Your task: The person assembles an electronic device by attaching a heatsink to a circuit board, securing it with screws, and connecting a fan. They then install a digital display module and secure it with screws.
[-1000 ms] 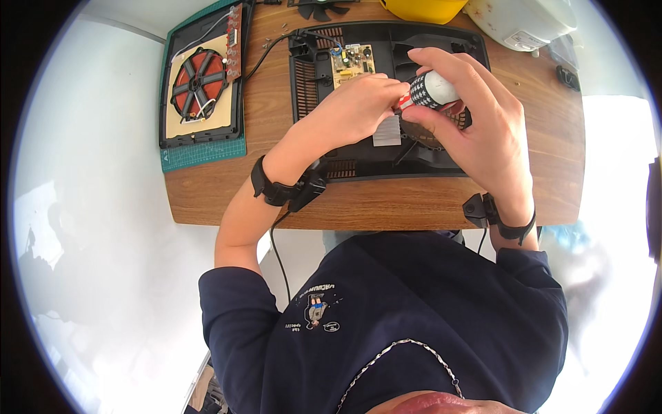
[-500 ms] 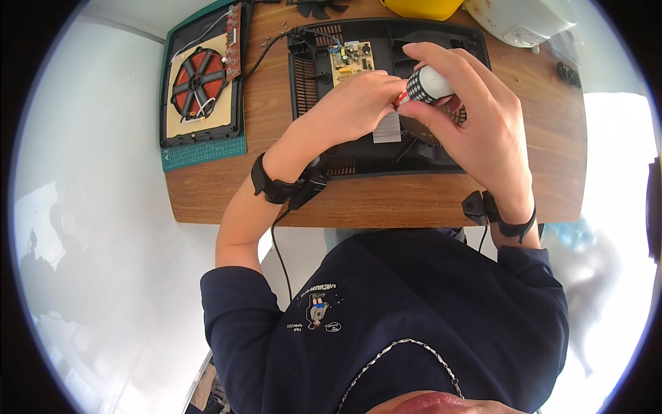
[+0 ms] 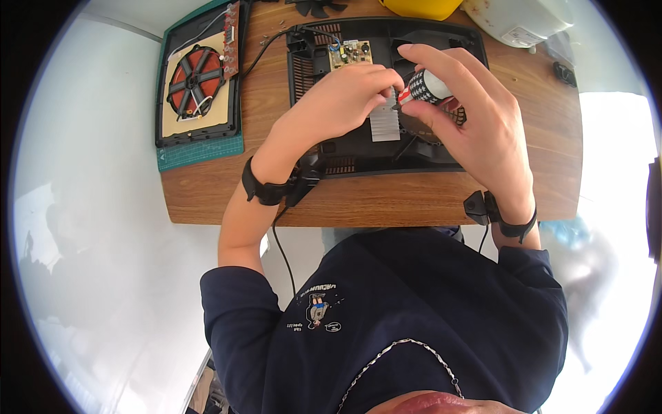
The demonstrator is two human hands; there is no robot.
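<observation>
My right hand (image 3: 483,131) is wrapped around a short screwdriver (image 3: 426,86) with a red, white and black handle, held low over an opened black appliance housing (image 3: 386,31). My left hand (image 3: 338,103) meets it from the left, its fingertips pinched around the screwdriver's front end, which they hide. Just below the fingertips, inside the housing, sits a ribbed silver heat sink (image 3: 385,125). A small tan circuit board (image 3: 350,54) lies farther back in the housing. Both wrists wear black bands.
The housing rests on a wooden table (image 3: 414,200). At the far left a plate with a red coil (image 3: 196,79) lies on a green cutting mat (image 3: 200,148). A yellow object (image 3: 420,7) and a white appliance (image 3: 524,21) stand at the back.
Both hands stay joined over the housing. The screwdriver handle has shifted slightly toward the left and the back.
</observation>
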